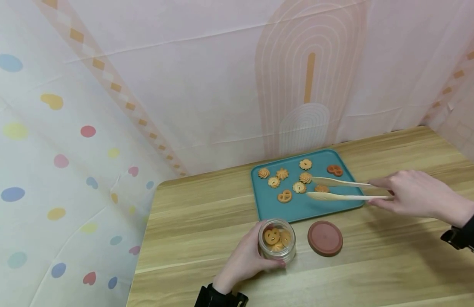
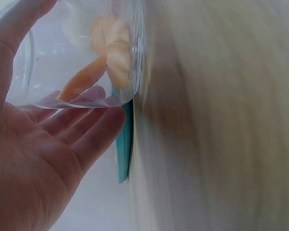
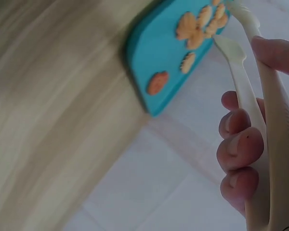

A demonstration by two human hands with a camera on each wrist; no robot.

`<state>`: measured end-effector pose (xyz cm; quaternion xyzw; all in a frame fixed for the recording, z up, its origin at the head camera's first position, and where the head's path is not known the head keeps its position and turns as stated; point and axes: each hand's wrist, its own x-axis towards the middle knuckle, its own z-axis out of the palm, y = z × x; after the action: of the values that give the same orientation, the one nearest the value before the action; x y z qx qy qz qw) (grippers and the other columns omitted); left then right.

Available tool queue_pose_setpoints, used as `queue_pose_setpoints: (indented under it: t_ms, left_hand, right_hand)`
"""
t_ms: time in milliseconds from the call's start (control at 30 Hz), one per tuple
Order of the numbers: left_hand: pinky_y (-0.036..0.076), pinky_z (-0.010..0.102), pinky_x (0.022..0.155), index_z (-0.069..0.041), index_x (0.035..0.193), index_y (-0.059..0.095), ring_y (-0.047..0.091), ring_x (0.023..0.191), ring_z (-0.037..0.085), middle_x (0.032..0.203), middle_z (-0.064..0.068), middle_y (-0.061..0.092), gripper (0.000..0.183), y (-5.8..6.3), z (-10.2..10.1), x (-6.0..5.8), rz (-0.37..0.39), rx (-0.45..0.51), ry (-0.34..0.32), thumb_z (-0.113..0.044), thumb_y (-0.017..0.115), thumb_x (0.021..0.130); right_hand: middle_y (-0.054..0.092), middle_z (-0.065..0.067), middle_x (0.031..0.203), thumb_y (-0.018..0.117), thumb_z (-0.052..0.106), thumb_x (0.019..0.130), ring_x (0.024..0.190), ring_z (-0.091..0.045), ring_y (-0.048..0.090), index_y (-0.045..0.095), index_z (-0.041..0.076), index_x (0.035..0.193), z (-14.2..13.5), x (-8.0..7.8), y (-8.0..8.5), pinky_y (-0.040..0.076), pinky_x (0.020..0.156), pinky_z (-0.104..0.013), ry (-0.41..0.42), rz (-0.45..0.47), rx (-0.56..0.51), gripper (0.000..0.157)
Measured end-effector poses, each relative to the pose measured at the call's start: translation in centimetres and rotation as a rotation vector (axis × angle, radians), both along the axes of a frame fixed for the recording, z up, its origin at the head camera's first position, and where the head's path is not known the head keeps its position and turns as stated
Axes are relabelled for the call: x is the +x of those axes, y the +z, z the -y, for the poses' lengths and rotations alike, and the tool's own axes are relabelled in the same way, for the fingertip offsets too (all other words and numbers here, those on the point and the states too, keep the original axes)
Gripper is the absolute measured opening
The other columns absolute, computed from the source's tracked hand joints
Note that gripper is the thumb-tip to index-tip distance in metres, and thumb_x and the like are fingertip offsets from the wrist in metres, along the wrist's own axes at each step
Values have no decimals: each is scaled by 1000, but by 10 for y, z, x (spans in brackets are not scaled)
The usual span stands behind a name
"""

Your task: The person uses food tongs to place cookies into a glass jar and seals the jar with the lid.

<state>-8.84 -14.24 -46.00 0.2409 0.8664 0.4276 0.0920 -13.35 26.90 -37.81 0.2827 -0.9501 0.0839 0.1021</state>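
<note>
My left hand (image 1: 242,258) grips a clear glass jar (image 1: 292,254) that stands open-topped on the table, with a few cookies (image 1: 271,236) inside. In the left wrist view the fingers curve round the jar's wall (image 2: 48,102). My right hand (image 1: 425,194) holds pale tongs (image 1: 338,197) from the right, fingers wrapped about the arms in the right wrist view. The tongs' tips are spread over a teal tray (image 1: 269,209), one beside a swirled cookie (image 1: 305,178). Whether that tip touches it I cannot tell. A round cookie (image 1: 321,188) shows between the arms.
Several more cookies lie on the tray, among them a pretzel-shaped one (image 1: 284,196) at the front and a darker pretzel (image 1: 334,170) at the right. A reddish-brown round lid (image 1: 325,238) lies right of the jar. Behind the wooden table (image 1: 190,230) hangs a patterned cloth (image 1: 206,106).
</note>
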Motion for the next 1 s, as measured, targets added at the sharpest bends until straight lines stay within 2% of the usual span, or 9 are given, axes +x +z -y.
queue_pose_setpoints:
  t_ms: [233, 433, 733, 1000]
  left_hand:
    - [35, 37, 105, -35, 144, 38, 46, 124, 7, 135, -13, 49, 96, -1, 0, 0, 1, -3, 2, -39, 88, 62]
    - [35, 37, 106, -35, 144, 38, 46, 124, 6, 135, -13, 50, 96, -1, 0, 1, 15, -3, 9, -40, 88, 62]
    - [36, 36, 105, -35, 144, 37, 46, 123, 6, 134, -13, 50, 95, 0, 0, 1, 10, -8, 10, -39, 88, 63]
    - [35, 36, 105, -34, 144, 37, 46, 123, 6, 135, -12, 50, 96, 0, 0, 2, 5, -4, 9, -38, 88, 63]
  right_hand:
    - [34, 17, 53, 70, 47, 82, 44, 0, 30, 73, 7, 111, -7, -3, -9, 27, 40, -22, -45, 48, 38, 50]
    - [34, 17, 51, 70, 45, 84, 44, 0, 31, 73, 3, 111, -11, -6, -15, 28, 41, -22, -46, 58, 32, 51]
    - [41, 17, 53, 68, 48, 84, 47, -2, 37, 72, 3, 112, -13, -9, -18, 32, 40, -25, -72, 117, 44, 53]
    - [39, 16, 52, 68, 47, 84, 46, -3, 36, 73, 4, 112, -13, -10, -19, 31, 40, -25, -81, 129, 42, 51]
